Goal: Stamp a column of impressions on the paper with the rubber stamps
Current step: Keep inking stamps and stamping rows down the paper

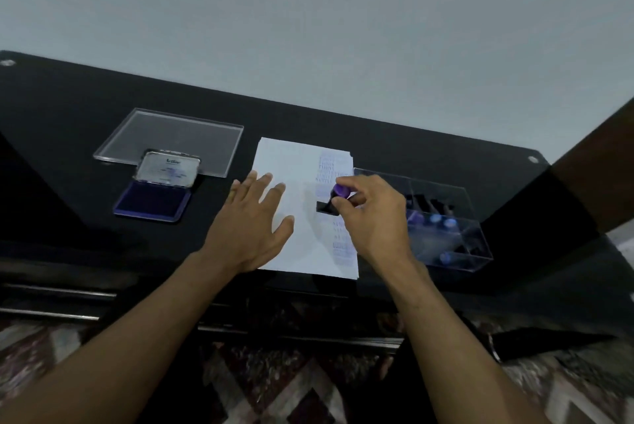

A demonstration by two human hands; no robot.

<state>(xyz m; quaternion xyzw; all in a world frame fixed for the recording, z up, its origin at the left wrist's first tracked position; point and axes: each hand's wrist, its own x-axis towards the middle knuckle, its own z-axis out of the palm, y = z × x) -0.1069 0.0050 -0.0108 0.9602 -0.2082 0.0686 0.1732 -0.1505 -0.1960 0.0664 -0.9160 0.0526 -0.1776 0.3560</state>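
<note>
On the bench (394,135) the paper (295,166) lies in the middle, the open ink pad (152,202) and a flat tray (171,135) to its left, the stamp box (446,235) to its right.

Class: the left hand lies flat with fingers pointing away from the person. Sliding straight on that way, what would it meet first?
Only more of the paper under the left hand, then probably bare table.
</note>
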